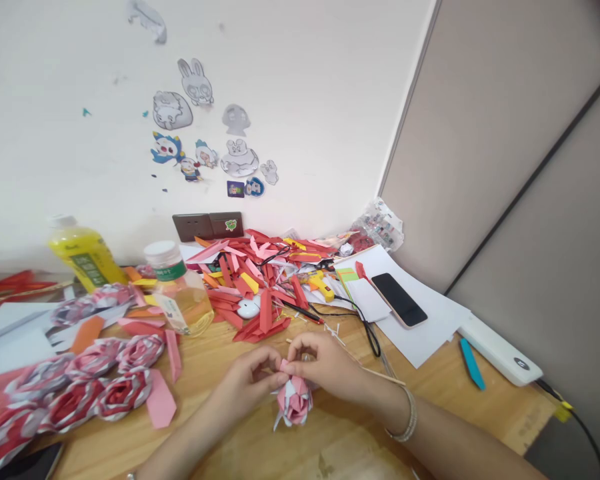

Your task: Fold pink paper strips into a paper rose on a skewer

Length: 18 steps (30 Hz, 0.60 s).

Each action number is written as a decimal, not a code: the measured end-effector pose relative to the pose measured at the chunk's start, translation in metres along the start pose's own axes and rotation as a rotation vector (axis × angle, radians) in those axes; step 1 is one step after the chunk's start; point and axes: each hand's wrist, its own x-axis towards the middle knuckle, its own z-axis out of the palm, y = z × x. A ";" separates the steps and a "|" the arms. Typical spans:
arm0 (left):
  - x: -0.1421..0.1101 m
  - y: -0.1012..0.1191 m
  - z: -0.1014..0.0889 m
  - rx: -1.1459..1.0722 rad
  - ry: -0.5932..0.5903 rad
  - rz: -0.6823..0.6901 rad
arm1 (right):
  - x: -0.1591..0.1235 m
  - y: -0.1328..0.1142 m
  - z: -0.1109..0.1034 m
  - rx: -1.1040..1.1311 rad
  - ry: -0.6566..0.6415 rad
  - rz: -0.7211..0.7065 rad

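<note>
Over the front of the wooden table, a pink and white folded-paper flower (295, 401) hangs below my fingertips. My left hand (254, 373) pinches its upper end from the left. From the right, the thumb and fingers of my right hand (316, 363) close on the same pink paper tip. Both hands nearly meet there, and the exact fold between the fingertips is partly hidden. A thin wooden stick (380, 375) lies behind my right wrist, which wears a bracelet.
Finished paper roses (100, 360) lie at left, near a yellow bottle (87, 257) and a clear jar (180, 287). Folded red and pink strips (260, 280) are heaped at the back with a yellow glue gun (321, 285). A phone (399, 300) rests on white paper (420, 347) at right.
</note>
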 end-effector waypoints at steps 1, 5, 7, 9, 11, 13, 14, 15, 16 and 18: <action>0.000 -0.001 0.001 0.001 0.005 -0.014 | 0.001 0.002 0.001 0.024 -0.013 0.029; 0.000 -0.001 0.002 0.075 0.036 -0.016 | 0.003 0.012 0.004 -0.050 -0.004 0.039; 0.000 -0.001 0.003 0.164 0.063 -0.006 | 0.003 0.014 0.004 -0.158 0.008 -0.004; 0.000 -0.001 0.003 0.252 0.089 0.001 | 0.003 0.014 0.003 -0.238 0.001 -0.054; -0.001 -0.001 0.004 0.309 0.098 -0.002 | 0.002 0.011 0.000 -0.269 -0.037 -0.089; -0.003 0.001 0.005 0.349 0.102 0.005 | 0.002 0.008 -0.003 -0.287 -0.077 -0.119; -0.003 0.002 0.005 0.372 0.106 0.014 | 0.001 0.006 -0.004 -0.303 -0.085 -0.148; -0.003 0.002 0.006 0.397 0.109 0.028 | 0.001 0.006 -0.005 -0.326 -0.083 -0.188; -0.004 0.003 0.006 0.421 0.114 0.043 | 0.002 0.006 -0.005 -0.354 -0.077 -0.239; -0.004 0.004 0.006 0.463 0.120 0.067 | 0.002 0.008 -0.005 -0.416 -0.068 -0.341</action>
